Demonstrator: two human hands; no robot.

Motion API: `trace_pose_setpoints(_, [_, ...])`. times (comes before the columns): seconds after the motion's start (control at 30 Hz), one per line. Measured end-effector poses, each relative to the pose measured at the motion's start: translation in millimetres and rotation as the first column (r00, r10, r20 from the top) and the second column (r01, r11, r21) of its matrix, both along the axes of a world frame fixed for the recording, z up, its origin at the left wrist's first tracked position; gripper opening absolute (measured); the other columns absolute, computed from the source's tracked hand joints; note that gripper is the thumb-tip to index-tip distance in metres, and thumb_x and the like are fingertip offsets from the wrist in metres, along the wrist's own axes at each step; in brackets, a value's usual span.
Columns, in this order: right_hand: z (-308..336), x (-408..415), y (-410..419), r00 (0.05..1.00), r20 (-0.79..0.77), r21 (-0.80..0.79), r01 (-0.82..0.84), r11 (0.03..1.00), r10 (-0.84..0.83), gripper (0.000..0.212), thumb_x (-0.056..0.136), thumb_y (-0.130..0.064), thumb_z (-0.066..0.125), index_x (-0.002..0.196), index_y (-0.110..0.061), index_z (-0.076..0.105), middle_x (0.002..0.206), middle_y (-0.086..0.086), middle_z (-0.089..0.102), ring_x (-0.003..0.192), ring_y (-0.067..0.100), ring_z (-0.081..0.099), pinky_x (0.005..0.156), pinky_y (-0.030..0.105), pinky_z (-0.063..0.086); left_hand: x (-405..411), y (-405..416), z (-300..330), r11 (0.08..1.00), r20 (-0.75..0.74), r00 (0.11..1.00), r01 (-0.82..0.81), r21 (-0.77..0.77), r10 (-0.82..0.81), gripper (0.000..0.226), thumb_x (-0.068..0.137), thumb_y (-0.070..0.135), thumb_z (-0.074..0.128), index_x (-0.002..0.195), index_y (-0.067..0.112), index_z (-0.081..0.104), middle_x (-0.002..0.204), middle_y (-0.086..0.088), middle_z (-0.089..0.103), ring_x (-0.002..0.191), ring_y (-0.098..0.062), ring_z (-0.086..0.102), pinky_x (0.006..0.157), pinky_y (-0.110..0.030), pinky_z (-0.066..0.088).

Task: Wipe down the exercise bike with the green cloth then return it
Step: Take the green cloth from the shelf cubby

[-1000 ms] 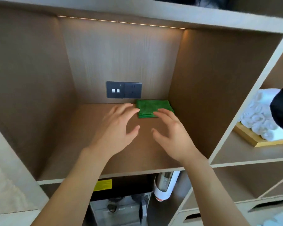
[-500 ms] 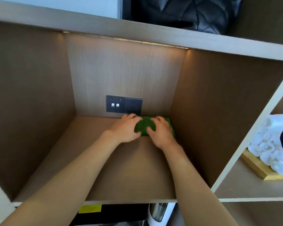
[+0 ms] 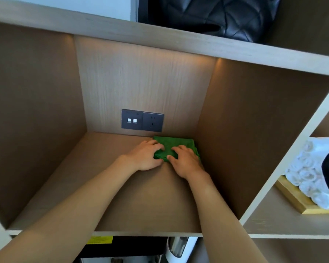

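Note:
A folded green cloth [image 3: 176,144] lies at the back right of a wooden shelf compartment [image 3: 106,186], close to the right side wall. My left hand [image 3: 145,155] grips the cloth's near left edge, fingers curled over it. On the cloth's near right part rests my right hand [image 3: 185,161], thumb tucked under the front edge. The cloth's front bunches up between the two hands. No exercise bike is in view.
A dark socket and switch plate [image 3: 142,120] sits on the back wall just above the cloth. A black quilted bag [image 3: 207,14] lies on the shelf above. White rolled towels [image 3: 311,173] on a gold tray [image 3: 296,201] fill the compartment to the right.
Both hands reached from the middle of the shelf to the cloth at the back and closed on its front edge, which now bunches between them. The view tilted upward.

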State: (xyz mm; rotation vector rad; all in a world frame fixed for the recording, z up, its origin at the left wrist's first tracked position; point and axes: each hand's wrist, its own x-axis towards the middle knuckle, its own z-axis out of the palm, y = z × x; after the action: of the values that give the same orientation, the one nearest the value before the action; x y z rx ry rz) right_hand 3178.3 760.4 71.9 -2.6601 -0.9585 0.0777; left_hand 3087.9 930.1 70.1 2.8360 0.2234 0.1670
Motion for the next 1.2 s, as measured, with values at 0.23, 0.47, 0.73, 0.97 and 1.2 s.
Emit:
trace_pose_setpoints(0.23, [2,-56,-34,0.992,0.029,-0.062,-0.123,0.990,0.125,0.059,0.105,-0.059,0.044,0.157,-0.031,0.045,0.164,-0.005,0.038,0.150,0.025,0.033,0.121,0.045,0.030,-76,-17,-4,0.998,-0.013,1.000,0.013,-0.067,-0.014,0.055,0.094,0.054,0.063,0.146,0.042,0.048,0.157,0.007,0.036,0.143,-0.024,0.033,0.119,-0.042,0.033])
trace_pose_setpoints(0.47, [-15,-120,-81,0.959,0.196,-0.014,-0.205,0.979,0.204,0.059,0.100,-0.069,0.030,0.145,-0.040,0.054,0.147,-0.017,0.049,0.135,0.016,0.042,0.102,0.041,0.039,-157,-49,-20,0.996,0.094,0.996,0.015,-0.085,-0.007,0.048,0.092,0.062,0.052,0.138,0.051,0.046,0.144,0.022,0.035,0.125,-0.010,0.040,0.108,-0.039,0.042])
trace_pose_setpoints(0.73, [-8,-129,-90,0.938,0.203,0.131,-0.310,0.942,0.281,0.054,0.100,-0.065,0.041,0.141,-0.034,0.059,0.139,-0.015,0.050,0.129,0.014,0.046,0.101,0.042,0.044,-197,-58,-30,0.984,0.156,0.988,0.051,-0.173,-0.023,0.058,0.092,0.068,0.045,0.147,0.048,0.046,0.151,0.030,0.030,0.134,-0.003,0.036,0.114,-0.033,0.036])
trace_pose_setpoints(0.97, [0,-118,-49,0.925,0.036,-0.054,-0.376,0.925,0.378,0.073,0.101,-0.075,0.036,0.165,-0.042,0.023,0.174,-0.018,0.013,0.162,0.011,0.002,0.130,0.049,0.011,-214,-39,-30,0.994,0.122,0.986,-0.107,-0.023,0.109,0.067,0.095,0.074,0.034,0.153,0.040,0.041,0.159,0.016,0.036,0.143,-0.012,0.036,0.119,-0.036,0.033])
trace_pose_setpoints(1.2, [-14,-147,-75,0.934,0.080,-0.115,-0.339,0.934,0.349,0.079,0.095,-0.081,0.014,0.166,-0.046,0.012,0.173,-0.025,0.001,0.160,0.002,-0.008,0.131,0.038,0.000,-232,-51,-40,0.981,0.126,0.982,-0.158,0.114,0.143,0.067,0.099,0.066,0.024,0.151,0.033,0.050,0.160,0.008,0.046,0.149,-0.018,0.038,0.122,-0.050,0.032])
